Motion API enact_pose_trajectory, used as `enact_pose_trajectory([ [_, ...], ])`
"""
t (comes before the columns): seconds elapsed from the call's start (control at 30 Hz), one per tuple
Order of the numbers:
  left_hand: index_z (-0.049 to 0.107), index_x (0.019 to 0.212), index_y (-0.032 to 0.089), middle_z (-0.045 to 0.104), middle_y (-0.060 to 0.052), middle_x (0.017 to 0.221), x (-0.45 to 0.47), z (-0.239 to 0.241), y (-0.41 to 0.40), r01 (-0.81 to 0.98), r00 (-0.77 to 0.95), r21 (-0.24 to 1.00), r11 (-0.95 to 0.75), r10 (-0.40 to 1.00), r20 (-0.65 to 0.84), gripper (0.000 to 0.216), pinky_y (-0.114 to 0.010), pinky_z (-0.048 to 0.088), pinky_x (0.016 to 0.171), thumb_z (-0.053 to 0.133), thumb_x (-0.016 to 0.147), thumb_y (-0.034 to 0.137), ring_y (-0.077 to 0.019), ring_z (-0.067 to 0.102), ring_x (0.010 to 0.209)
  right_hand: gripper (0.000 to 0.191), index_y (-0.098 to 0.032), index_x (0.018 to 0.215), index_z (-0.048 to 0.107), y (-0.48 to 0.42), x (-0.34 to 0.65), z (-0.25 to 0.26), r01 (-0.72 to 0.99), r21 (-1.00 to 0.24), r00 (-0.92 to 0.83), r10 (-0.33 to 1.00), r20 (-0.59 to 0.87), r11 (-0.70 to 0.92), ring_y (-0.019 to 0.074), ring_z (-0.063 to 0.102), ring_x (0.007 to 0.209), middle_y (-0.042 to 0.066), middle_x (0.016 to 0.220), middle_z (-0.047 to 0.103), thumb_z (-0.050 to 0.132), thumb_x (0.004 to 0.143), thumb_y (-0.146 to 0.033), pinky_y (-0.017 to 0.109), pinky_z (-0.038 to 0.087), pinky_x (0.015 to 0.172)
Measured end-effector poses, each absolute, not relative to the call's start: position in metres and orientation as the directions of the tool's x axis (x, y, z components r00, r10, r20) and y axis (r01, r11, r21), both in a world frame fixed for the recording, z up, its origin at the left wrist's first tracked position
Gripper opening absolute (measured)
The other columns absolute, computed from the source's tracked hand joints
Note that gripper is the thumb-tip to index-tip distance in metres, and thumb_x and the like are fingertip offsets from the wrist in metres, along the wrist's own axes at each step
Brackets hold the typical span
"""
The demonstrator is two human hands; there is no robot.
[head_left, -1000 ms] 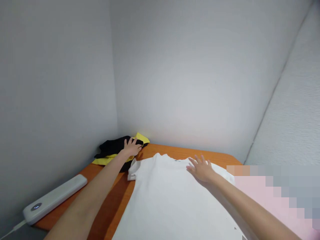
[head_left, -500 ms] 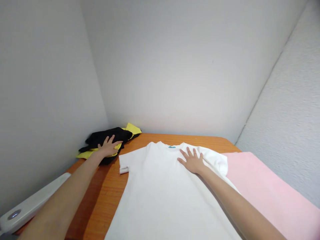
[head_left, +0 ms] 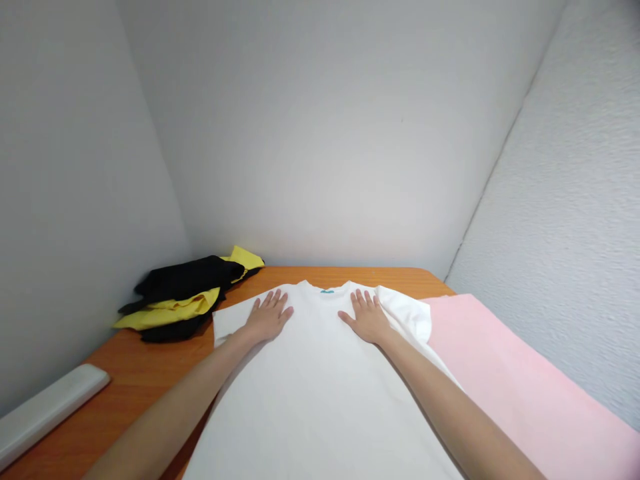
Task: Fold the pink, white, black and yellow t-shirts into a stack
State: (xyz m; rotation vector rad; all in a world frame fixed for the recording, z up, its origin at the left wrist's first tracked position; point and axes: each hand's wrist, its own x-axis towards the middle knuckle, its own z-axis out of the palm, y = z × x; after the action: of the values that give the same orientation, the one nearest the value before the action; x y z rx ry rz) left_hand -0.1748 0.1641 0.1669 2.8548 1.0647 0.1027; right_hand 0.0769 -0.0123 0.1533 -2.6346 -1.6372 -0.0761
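Shirt [head_left: 323, 400] spread across the lower centre of the head view, left hand [head_left: 267, 319] and right hand [head_left: 369, 320] resting flat on it, fingers splayed, gripping nothing! Uneven pressure could drag the rumpled sleeve [head_left: 410, 312], right of centre, into creases.

Head cam: looks fwd + down, close over table [head_left: 145, 373], twd wall [head_left: 325, 133].

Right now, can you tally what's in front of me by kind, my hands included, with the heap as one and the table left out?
Shirt, white: 1
Heap, black and yellow; separate pieces unclear: 1
Sheet, pink: 1
Bar, long and white: 1
Hands, left hand and right hand: 2
Total: 6
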Motion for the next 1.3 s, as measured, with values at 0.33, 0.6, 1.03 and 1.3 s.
enact_pose_trajectory([
  [0.33, 0.024, 0.151, 0.026, 0.012, -0.002, 0.160, -0.164, 0.163, 0.213, 0.717, 0.693, 0.056, -0.695, 0.719, 0.051, 0.064, -0.053, 0.014, 0.116, 0.017, 0.095, 0.056, -0.0248, 0.009, 0.147, 0.091, -0.013, 0.154, 0.013, 0.029, 0.101, 0.156, 0.891, -0.047, 0.454, 0.891, 0.033, -0.452, 0.0314, 0.001, 0.145, 0.007, 0.159, 0.007, 0.011, 0.088, -0.076, 0.047, 0.003, 0.117],
  [0.6, 0.022, 0.152, 0.026, 0.013, -0.002, 0.160, -0.156, 0.155, 0.228, 0.721, 0.689, 0.036, -0.692, 0.722, 0.067, 0.064, -0.054, 0.015, 0.116, 0.016, 0.095, 0.056, -0.0252, 0.011, 0.147, 0.092, -0.013, 0.154, 0.015, 0.044, 0.112, 0.152, 0.897, -0.048, 0.442, 0.896, 0.051, -0.439, 0.0322, 0.004, 0.145, 0.007, 0.159, 0.008, 0.010, 0.087, -0.077, 0.047, 0.005, 0.117],
  [1.03, 0.038, 0.144, 0.012, 0.021, -0.012, 0.157, -0.145, 0.192, 0.175, 0.658, 0.748, -0.185, -0.730, 0.605, 0.274, 0.053, -0.049, -0.004, 0.118, 0.034, 0.093, 0.027, -0.0225, 0.003, 0.148, 0.071, 0.003, 0.146, 0.031, 0.032, 0.088, 0.172, 0.906, 0.092, 0.351, 0.854, 0.384, -0.414, 0.0302, 0.006, 0.145, 0.021, 0.154, 0.022, 0.038, 0.094, -0.046, 0.046, -0.006, 0.117],
  [1.3, 0.036, 0.146, 0.016, 0.024, -0.010, 0.157, -0.168, 0.191, 0.086, 0.566, 0.810, -0.091, -0.819, 0.532, 0.248, 0.057, -0.050, 0.011, 0.118, 0.021, 0.098, 0.042, -0.0250, 0.014, 0.147, 0.078, -0.003, 0.148, 0.028, -0.042, -0.013, 0.183, 0.977, -0.086, 0.212, 0.945, 0.247, -0.197, 0.0275, 0.007, 0.146, 0.017, 0.155, 0.019, 0.015, 0.097, -0.060, 0.043, 0.006, 0.118],
])
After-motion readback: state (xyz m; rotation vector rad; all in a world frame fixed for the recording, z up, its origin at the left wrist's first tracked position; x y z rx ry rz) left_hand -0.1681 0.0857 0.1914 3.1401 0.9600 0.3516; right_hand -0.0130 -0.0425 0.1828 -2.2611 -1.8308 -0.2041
